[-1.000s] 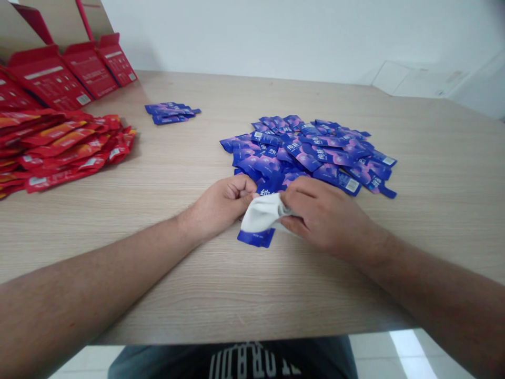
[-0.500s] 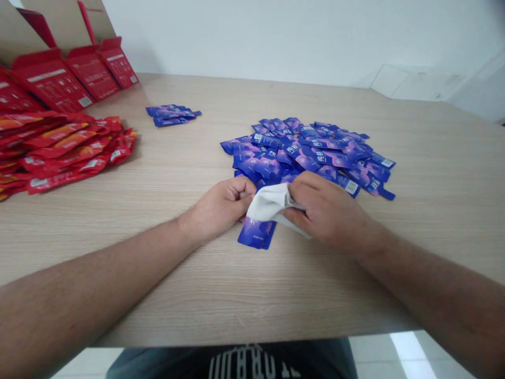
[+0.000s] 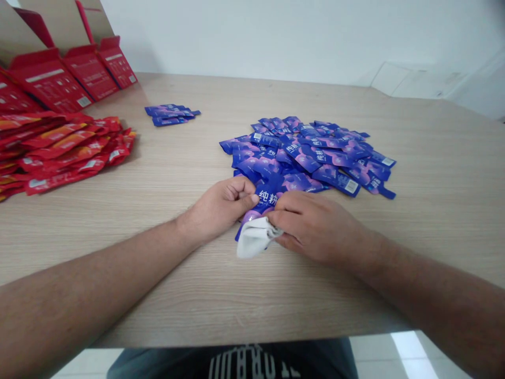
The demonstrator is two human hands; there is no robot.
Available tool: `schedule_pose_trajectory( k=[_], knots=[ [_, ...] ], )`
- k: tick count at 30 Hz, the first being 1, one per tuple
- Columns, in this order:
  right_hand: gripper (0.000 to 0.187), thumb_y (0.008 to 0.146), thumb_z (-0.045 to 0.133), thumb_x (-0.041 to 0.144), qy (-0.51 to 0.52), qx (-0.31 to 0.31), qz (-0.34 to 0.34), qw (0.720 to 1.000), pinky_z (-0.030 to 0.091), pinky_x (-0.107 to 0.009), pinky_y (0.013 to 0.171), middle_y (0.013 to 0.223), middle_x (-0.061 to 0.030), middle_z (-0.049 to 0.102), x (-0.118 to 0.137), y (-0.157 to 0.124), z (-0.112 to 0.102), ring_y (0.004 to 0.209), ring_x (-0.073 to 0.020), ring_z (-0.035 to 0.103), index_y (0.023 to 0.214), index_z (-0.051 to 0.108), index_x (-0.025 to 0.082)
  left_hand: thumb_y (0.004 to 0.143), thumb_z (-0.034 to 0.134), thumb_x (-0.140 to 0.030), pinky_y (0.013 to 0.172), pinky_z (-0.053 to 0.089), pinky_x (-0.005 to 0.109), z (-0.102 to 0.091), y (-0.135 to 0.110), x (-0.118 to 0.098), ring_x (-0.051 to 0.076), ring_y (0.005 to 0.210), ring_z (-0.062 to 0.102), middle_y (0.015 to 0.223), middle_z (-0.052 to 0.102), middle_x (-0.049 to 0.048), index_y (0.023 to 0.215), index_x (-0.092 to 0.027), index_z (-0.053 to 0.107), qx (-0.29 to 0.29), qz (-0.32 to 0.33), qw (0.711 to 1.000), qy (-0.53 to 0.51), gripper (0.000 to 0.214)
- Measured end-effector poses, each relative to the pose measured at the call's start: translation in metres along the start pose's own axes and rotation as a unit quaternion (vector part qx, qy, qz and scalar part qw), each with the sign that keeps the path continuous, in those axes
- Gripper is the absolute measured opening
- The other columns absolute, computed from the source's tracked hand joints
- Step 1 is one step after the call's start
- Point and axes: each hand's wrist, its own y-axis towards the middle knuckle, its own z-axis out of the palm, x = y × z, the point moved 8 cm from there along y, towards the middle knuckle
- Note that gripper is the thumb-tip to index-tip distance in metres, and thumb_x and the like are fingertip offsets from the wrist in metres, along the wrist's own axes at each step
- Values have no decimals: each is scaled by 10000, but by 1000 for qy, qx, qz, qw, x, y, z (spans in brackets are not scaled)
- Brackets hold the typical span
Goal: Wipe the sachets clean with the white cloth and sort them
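Observation:
My left hand is curled and pinches the top of a blue sachet lying on the wooden table. My right hand is closed on a white cloth, pressing it on the sachet's lower end. Just behind both hands lies a loose heap of blue sachets.
A small stack of blue sachets sits at the back left. A pile of red packets and open red cartons fill the left side. The table's near edge runs just above my lap.
My right hand has slid the white cloth down the sachet toward me, uncovering the sachet's upper printed part. My left hand has stayed in place.

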Motion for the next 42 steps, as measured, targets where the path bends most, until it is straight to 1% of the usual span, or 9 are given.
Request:
schedule_pose_trajectory(
  k=[4,8,12,16,22,27,32,37,42],
  knots=[
    [125,972,627,302,-10,0,35,999,448,-351,762,991,-81,639,-13,-1,-4,896,-234,586,989,652,180,884,705,-397,531,346,221,4,-1,9,94,556,449,647,517,-37,785,-188,531,1,-31,998,-51,290],
    [189,997,605,362,-10,-52,103,993,458,-354,784,983,-88,627,-39,-3,-13,912,-241,585,987,627,175,827,772,-395,528,356,224,10,-4,18,91,555,463,662,543,-31,787,-184,549,-17,-90,990,-107,310],
    [177,994,606,350,-9,-56,102,993,452,-354,777,967,-85,620,-32,-3,-11,896,-240,578,973,627,175,761,821,-325,511,344,214,13,-8,18,84,547,480,664,572,-24,765,-173,561,-28,-119,983,-137,301],
    [122,972,632,314,-9,-17,33,999,437,-343,741,955,-63,621,-9,-1,-7,868,-226,574,959,650,194,777,817,-371,492,333,206,16,-9,16,79,521,466,634,557,-35,772,-177,560,-21,-117,979,-165,323],
    [176,990,610,337,-24,-63,96,993,461,-359,789,988,-93,628,-22,-4,-18,909,-241,583,1011,654,168,731,859,-313,510,355,199,15,-8,15,75,552,487,656,575,-28,760,-163,577,-24,-104,980,-168,321],
    [109,969,630,300,-14,-15,15,1000,448,-355,753,963,-65,630,-4,-2,-9,881,-236,585,990,669,200,793,816,-363,507,371,206,17,-10,14,83,532,497,645,575,-32,788,-175,571,-11,-107,978,-179,309],
    [188,994,601,340,-22,-69,98,993,466,-366,781,990,-100,626,-23,-4,-19,907,-248,589,1014,657,162,758,845,-348,520,368,211,16,-7,13,82,552,494,649,570,-30,758,-171,571,-13,-87,984,-154,326],
    [131,975,629,316,-15,-23,27,999,452,-358,749,963,-71,623,-9,-1,-11,879,-237,586,974,661,189,790,815,-380,498,342,212,17,-9,14,83,524,474,637,567,-35,789,-182,572,-9,-100,981,-165,313],
    [168,990,609,332,-23,-59,90,994,457,-356,775,963,-87,619,-22,-3,-17,899,-239,580,992,654,170,743,853,-352,512,349,214,14,-7,14,80,539,467,637,558,-32,746,-174,568,-15,-84,985,-148,336]
  ],
)
